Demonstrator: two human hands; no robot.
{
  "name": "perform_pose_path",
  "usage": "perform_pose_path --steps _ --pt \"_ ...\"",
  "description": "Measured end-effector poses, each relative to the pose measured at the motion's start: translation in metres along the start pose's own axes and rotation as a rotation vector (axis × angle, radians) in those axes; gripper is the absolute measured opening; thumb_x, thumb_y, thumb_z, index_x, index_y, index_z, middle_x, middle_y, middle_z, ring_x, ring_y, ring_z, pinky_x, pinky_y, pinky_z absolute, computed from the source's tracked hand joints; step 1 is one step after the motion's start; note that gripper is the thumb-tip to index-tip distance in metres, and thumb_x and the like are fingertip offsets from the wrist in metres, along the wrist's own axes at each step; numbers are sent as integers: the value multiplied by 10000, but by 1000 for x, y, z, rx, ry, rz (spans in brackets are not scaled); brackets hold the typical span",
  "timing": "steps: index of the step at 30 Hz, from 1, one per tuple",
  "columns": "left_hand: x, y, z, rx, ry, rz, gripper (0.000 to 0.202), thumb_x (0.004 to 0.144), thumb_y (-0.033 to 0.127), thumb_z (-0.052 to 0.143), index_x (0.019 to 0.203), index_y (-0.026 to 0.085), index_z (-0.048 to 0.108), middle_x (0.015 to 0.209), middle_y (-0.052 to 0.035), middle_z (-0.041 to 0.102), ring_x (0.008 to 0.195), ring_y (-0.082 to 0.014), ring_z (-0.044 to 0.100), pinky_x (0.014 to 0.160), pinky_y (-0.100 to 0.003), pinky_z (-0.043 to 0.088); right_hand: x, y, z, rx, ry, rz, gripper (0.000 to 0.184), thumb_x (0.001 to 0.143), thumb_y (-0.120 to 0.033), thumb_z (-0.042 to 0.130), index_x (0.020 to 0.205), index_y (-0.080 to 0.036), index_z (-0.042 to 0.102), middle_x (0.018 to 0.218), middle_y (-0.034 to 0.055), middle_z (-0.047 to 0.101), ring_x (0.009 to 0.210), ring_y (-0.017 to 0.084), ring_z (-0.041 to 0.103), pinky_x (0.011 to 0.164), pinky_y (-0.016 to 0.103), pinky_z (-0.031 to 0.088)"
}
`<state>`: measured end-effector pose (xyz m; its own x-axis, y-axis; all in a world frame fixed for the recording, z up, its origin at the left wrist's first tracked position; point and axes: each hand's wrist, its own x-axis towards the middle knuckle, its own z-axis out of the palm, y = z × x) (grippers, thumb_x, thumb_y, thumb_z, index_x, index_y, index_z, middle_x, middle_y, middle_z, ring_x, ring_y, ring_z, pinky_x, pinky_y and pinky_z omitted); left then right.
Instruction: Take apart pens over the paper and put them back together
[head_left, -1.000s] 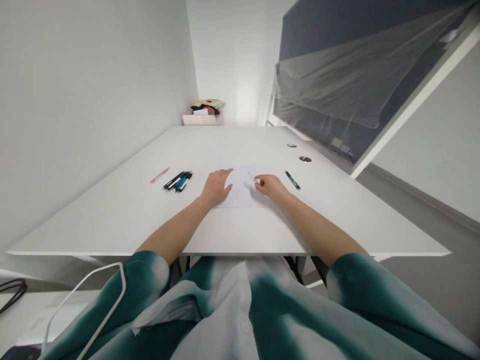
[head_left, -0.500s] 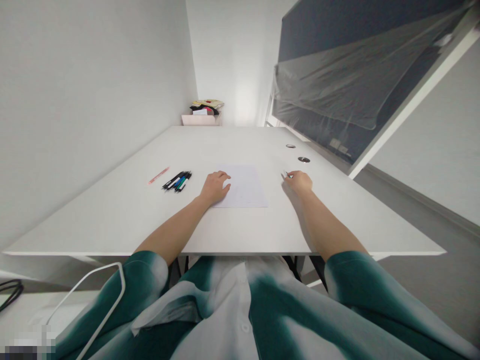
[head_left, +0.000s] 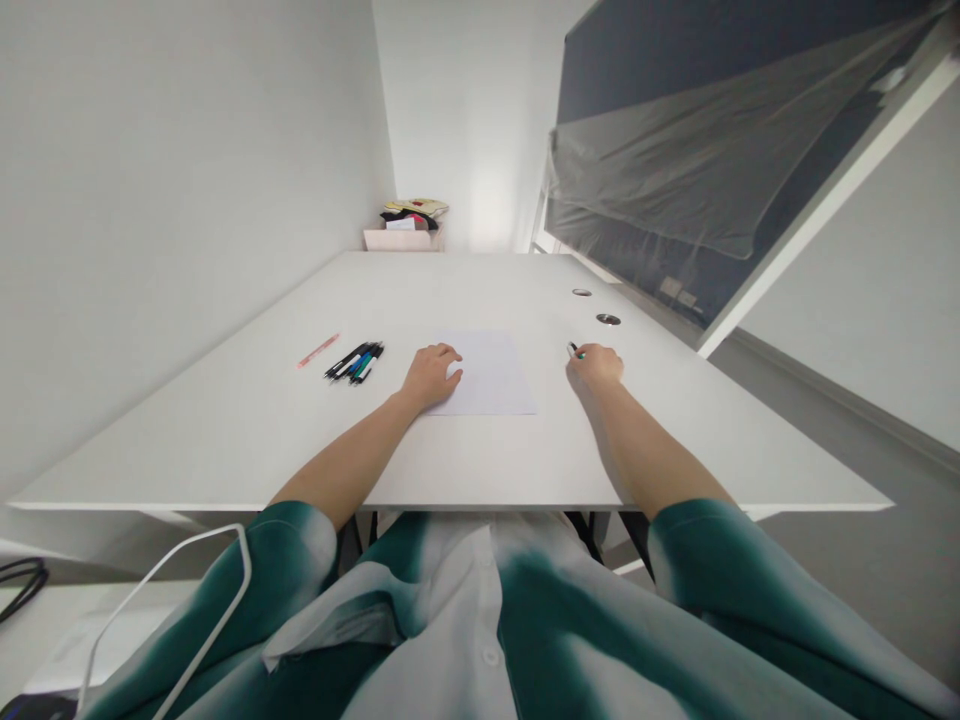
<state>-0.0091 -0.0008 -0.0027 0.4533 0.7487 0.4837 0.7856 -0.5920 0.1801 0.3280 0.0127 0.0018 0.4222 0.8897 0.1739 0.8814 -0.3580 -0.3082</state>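
Pen (head_left: 574, 350) sits pinched in the right hand (head_left: 595, 367), just off to the right of the paper (head_left: 491, 370) and near a grommet (head_left: 607, 319) in the surface (head_left: 225, 430). The left hand (head_left: 430, 377) lies open, its fingers on the paper's left edge, with bunched pens (head_left: 354, 362) and a pink marker (head_left: 318, 350) farther left
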Motion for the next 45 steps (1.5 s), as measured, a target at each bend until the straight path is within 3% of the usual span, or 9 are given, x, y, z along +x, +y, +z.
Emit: perform_pose_path --steps 8,21,29,34,36,39,45 --pt "0 1 -1 15 -15 -1 255 864 285 567 1077 198 675 1162 -95 656 1091 -272 581 996 -445 413 -3 0 0 -43 50 -34 298 854 -200 553 1079 -177 746 1099 168 688 1088 294 588 891 398 454" --pt "0 4 -4 26 -55 -38 273 866 290 555 1094 202 676 1181 -83 652 1106 -262 573 1012 -431 399 3 6 10 32 64 -4 277 850 -232 576 1077 -213 734 1169 132 653 1052 269 618 804 344 485" --pt "0 3 -3 29 -65 -39 272 873 295 552 1096 194 670 1179 -89 646 1116 -265 568 1017 -430 395 5 8 11 81 77 5 278 846 -336 612 1051 -198 740 1141 146 669 1013 274 629 803 358 481" --pt "0 2 -3 25 -76 -53 273 880 304 547 1102 203 670 1186 -83 645 1126 -266 563 1024 -435 394 3 8 2 203 202 -9 332 906 -365 486 1028 -173 728 1034 148 695 957 266 631 803 359 471" --pt "1 2 -3 24 -81 -68 278 882 307 544 1103 198 673 1188 -86 644 1127 -265 563 1024 -433 400 2 5 -1 238 277 -86 322 902 -299 451 1000 -157 723 1015 145 696 945 261 625 817 356 464" --pt "0 0 -2 36 -100 -105 290 888 321 535 1106 192 677 1194 -90 642 1128 -263 563 1017 -425 417 -5 -9 3 262 294 -326 310 885 -238 436 956 -136 721 1003 141 690 936 250 616 862 354 454" --pt "-1 -12 5 72 -192 -206 359 888 383 525 1169 209 663 1268 -91 612 1141 -263 563 1023 -410 435 -38 -51 28 168 47 -684 321 908 -300 497 1107 -152 701 1137 133 663 1063 249 584 962 349 423"
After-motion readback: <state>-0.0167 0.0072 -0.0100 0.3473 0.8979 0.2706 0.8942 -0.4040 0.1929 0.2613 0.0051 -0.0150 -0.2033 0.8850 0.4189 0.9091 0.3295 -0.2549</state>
